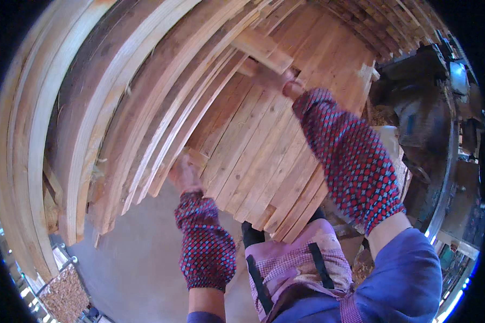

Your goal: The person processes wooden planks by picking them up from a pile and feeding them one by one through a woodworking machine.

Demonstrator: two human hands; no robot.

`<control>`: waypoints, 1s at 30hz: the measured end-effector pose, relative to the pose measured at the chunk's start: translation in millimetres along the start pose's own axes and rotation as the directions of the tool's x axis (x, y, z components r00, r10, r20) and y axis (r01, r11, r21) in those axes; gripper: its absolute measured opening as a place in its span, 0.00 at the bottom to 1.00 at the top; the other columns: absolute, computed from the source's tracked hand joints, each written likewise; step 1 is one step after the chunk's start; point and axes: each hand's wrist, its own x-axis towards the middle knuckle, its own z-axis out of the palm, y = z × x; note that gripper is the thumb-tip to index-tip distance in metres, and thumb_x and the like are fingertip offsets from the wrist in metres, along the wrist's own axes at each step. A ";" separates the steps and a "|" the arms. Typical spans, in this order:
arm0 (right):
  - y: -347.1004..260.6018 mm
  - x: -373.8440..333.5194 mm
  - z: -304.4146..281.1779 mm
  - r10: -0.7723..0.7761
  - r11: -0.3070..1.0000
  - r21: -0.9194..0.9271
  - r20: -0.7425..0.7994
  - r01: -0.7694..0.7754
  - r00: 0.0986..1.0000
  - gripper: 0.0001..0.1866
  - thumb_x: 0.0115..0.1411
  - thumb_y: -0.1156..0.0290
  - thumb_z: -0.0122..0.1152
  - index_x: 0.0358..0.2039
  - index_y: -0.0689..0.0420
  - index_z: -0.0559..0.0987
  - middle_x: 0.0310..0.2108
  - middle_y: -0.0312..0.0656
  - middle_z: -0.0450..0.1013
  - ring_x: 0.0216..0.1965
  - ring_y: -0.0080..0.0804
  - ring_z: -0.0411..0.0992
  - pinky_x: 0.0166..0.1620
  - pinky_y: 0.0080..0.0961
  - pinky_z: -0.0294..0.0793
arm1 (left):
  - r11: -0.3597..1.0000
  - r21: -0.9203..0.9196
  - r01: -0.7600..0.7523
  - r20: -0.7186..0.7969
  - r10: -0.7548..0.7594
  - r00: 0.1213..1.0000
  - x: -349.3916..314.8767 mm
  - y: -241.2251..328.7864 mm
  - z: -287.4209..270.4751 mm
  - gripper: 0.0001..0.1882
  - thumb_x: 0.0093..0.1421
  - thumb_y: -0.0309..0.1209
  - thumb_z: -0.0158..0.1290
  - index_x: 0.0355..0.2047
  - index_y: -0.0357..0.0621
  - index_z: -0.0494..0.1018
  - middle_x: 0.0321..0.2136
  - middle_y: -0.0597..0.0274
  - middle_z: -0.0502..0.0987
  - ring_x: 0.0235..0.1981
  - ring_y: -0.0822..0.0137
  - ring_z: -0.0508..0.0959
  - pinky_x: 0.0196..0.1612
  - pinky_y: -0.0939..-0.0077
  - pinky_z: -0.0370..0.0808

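My left hand [185, 173] is at the near end of a wooden board [198, 158], its blurred fingers closed against that end. Farther up, my right hand [279, 79] reaches leftward over the flat layer of boards [264, 145], just below the sawn end of a short timber piece [262, 50]. Motion smears its fingers, so whether they grip anything is not clear. Both forearms wear red-and-blue patterned sleeve covers. The layer of boards lies side by side in front of me, with uneven near ends.
Long timbers [140, 91] stand stacked along the left, their ends jutting over the grey floor [129, 258]. More timber [355, 21] is piled at the far side. Dark machinery [425, 107] stands at the right. A bin of wood chips [64, 296] sits at lower left.
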 end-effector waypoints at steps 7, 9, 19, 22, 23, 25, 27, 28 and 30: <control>-120.8 -88.4 -14.2 0.256 0.898 0.117 0.645 -0.424 0.720 0.24 0.64 0.54 0.47 0.56 0.52 0.73 0.55 0.46 0.72 0.57 0.41 0.69 0.59 0.32 0.68 | 0.951 0.212 0.227 0.023 -0.237 0.971 14.3 -7.1 -102.8 0.16 0.53 0.35 0.63 0.40 0.47 0.71 0.27 0.72 0.71 0.20 0.78 0.67 0.20 0.82 0.63; -130.8 -100.2 -10.3 0.314 0.878 0.167 0.508 -0.449 0.802 0.20 0.61 0.57 0.47 0.48 0.53 0.75 0.48 0.48 0.74 0.50 0.45 0.71 0.53 0.35 0.70 | 0.949 0.227 0.219 0.012 -0.227 0.974 20.2 -23.3 -115.1 0.19 0.54 0.32 0.62 0.44 0.44 0.71 0.30 0.70 0.73 0.23 0.78 0.69 0.23 0.83 0.66; -151.8 -106.0 -15.3 0.420 0.831 0.085 0.551 -0.549 0.721 0.21 0.62 0.52 0.48 0.49 0.50 0.77 0.49 0.44 0.76 0.49 0.43 0.74 0.50 0.35 0.73 | 0.995 -0.058 0.085 0.060 -0.082 0.995 27.2 -38.9 -141.2 0.17 0.54 0.21 0.54 0.45 0.43 0.69 0.32 0.69 0.71 0.28 0.78 0.70 0.29 0.83 0.69; -146.3 -117.4 3.7 0.408 0.789 0.259 0.458 -0.557 0.790 0.21 0.62 0.53 0.50 0.50 0.50 0.77 0.49 0.44 0.76 0.50 0.43 0.74 0.50 0.34 0.73 | 0.990 0.017 0.141 0.128 -0.142 0.981 48.7 -41.9 -151.5 0.12 0.53 0.22 0.54 0.38 0.46 0.68 0.26 0.74 0.67 0.23 0.80 0.66 0.21 0.84 0.61; -147.0 -114.7 5.2 0.406 0.790 0.272 0.440 -0.550 0.801 0.21 0.62 0.53 0.53 0.50 0.50 0.76 0.50 0.44 0.75 0.51 0.43 0.73 0.49 0.34 0.73 | 0.989 0.062 0.137 0.146 -0.145 0.979 54.3 -43.2 -153.6 0.10 0.53 0.23 0.54 0.35 0.48 0.67 0.24 0.75 0.65 0.21 0.81 0.64 0.20 0.84 0.58; -147.0 -122.9 -1.9 0.412 0.701 0.413 0.430 -0.581 0.803 0.21 0.61 0.53 0.53 0.50 0.50 0.76 0.49 0.45 0.76 0.50 0.43 0.73 0.48 0.34 0.74 | 0.992 0.124 -0.011 0.181 -0.012 0.983 59.1 -49.1 -156.4 0.09 0.53 0.24 0.54 0.31 0.49 0.66 0.21 0.76 0.63 0.19 0.82 0.63 0.18 0.84 0.55; -143.2 -122.7 -12.2 0.414 0.642 0.444 0.485 -0.625 0.770 0.22 0.61 0.52 0.53 0.50 0.50 0.77 0.47 0.47 0.77 0.49 0.45 0.74 0.48 0.35 0.74 | 0.962 0.158 -0.224 0.207 0.190 0.960 58.3 -55.4 -159.6 0.08 0.54 0.24 0.54 0.27 0.50 0.65 0.20 0.76 0.62 0.19 0.81 0.62 0.18 0.83 0.55; -141.9 -113.5 -25.6 0.427 0.629 0.397 0.542 -0.669 0.724 0.23 0.61 0.51 0.53 0.50 0.50 0.77 0.46 0.47 0.77 0.48 0.46 0.75 0.48 0.36 0.74 | 0.940 0.179 -0.289 0.219 0.249 0.944 57.6 -57.3 -159.4 0.08 0.54 0.25 0.54 0.26 0.50 0.65 0.19 0.75 0.61 0.18 0.81 0.62 0.18 0.83 0.55; -135.6 -120.5 -46.9 0.463 0.617 0.324 0.587 -0.717 0.664 0.26 0.57 0.46 0.57 0.47 0.52 0.79 0.41 0.44 0.78 0.42 0.39 0.75 0.42 0.34 0.74 | 0.956 0.214 -0.199 0.179 0.161 0.970 26.8 -58.5 -143.2 0.08 0.55 0.27 0.53 0.24 0.50 0.64 0.18 0.75 0.61 0.18 0.79 0.61 0.18 0.81 0.56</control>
